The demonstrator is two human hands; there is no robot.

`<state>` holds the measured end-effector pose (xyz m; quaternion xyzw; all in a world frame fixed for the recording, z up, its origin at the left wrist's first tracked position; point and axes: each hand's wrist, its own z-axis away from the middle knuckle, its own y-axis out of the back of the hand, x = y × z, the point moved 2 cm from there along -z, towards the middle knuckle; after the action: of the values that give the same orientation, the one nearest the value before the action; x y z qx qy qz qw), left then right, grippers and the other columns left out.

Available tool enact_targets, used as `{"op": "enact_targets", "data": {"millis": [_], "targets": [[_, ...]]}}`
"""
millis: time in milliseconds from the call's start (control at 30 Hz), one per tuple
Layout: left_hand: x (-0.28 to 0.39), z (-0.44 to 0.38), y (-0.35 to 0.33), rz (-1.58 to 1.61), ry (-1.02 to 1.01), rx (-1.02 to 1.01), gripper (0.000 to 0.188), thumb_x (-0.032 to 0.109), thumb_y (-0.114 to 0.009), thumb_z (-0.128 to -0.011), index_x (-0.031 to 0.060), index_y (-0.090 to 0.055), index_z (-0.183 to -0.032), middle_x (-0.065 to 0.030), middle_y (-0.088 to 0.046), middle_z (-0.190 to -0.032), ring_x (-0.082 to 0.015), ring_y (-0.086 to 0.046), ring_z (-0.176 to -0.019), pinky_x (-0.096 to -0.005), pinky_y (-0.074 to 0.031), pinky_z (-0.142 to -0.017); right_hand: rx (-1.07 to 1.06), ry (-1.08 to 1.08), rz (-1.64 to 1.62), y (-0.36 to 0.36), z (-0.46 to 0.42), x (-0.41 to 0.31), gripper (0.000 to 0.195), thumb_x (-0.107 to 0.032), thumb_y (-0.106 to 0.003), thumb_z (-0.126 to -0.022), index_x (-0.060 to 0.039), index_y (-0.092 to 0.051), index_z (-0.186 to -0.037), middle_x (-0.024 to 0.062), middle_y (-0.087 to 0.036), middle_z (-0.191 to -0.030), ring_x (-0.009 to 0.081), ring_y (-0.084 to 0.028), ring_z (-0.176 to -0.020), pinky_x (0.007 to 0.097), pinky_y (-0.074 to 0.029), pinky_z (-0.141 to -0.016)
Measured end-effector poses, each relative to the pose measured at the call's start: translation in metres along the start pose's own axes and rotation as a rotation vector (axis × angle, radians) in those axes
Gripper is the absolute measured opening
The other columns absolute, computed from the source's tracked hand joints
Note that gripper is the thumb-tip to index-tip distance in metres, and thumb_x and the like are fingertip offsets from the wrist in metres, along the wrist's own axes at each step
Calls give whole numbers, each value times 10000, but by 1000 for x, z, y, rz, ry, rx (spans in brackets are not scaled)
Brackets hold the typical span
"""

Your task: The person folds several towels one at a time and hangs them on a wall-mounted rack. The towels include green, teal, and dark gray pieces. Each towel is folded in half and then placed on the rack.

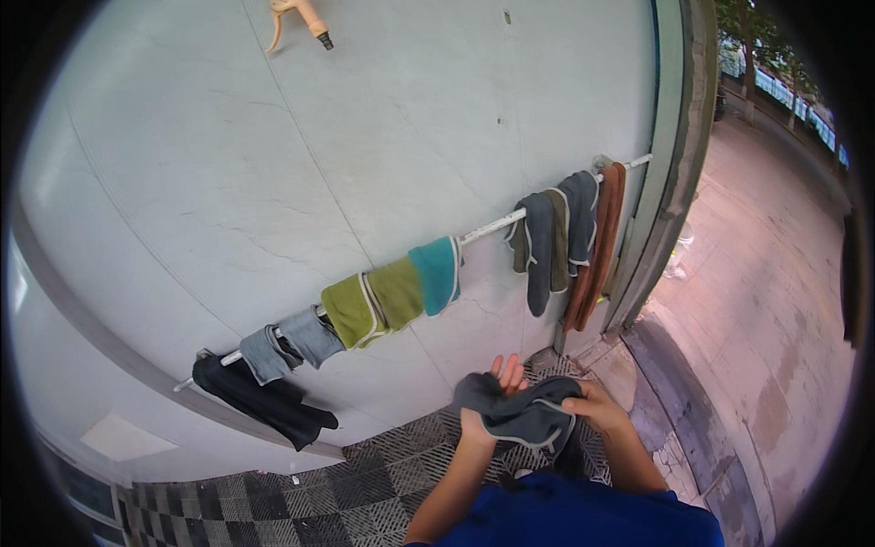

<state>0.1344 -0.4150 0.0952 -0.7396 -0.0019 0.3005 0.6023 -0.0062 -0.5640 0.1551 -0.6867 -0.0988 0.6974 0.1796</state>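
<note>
A dark grey cloth with pale edging (526, 414) is bunched between my two hands, in front of my blue top. My right hand (601, 410) pinches its right end between thumb and fingers. Across the palm of my left hand (507, 376) lies the other end, with the fingertips sticking out straight beyond it. The cloth hides the left thumb, so its grip is unclear. Ahead, a white wall rail (493, 227) carries several cloths: black (263, 400), light grey (311, 335), olive green (350, 308), teal (436, 273), dark grey (538, 253) and brown (601, 246).
A cream spray gun (301, 17) hangs high on the pale wall panel (410, 137). Underfoot is a black and grey grid-tile floor (328, 502). To the right, past the door frame (673, 171), a stone step (683, 383) borders the outdoor paving (772, 273).
</note>
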Motion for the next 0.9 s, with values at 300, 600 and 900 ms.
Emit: {"op": "enact_targets", "data": {"millis": [300, 600, 900], "targets": [[23, 68, -3, -732, -266, 234, 451, 504, -400, -947, 209, -564, -1246, -204, -454, -1366, -468, -343, -1300, -641, -252, -1057, 617, 145, 1185, 2, 50, 48, 559, -78, -791, -612, -66, -456, -1059, 123, -572, -900, 342, -608, -822, 394, -493, -685], [74, 123, -13, -565, -253, 545, 366, 342, -485, -878, 73, -624, -1083, -168, -594, -1201, -339, -505, -1177, -520, -368, -996, 359, 501, 1422, -30, 39, 43, 295, -9, -710, -669, -97, -661, -946, 90, -582, -902, 292, -618, -804, 357, -511, -672], [119, 173, -31, -918, -648, 167, 608, 45, -678, -653, 74, -497, -1232, -116, -565, -1209, -285, -523, -1166, -441, -419, -1020, 441, 64, 775, -13, 16, 129, 242, -109, -657, -855, -12, -558, -1053, 107, -601, -864, 189, -589, -800, 289, -468, -736]]}}
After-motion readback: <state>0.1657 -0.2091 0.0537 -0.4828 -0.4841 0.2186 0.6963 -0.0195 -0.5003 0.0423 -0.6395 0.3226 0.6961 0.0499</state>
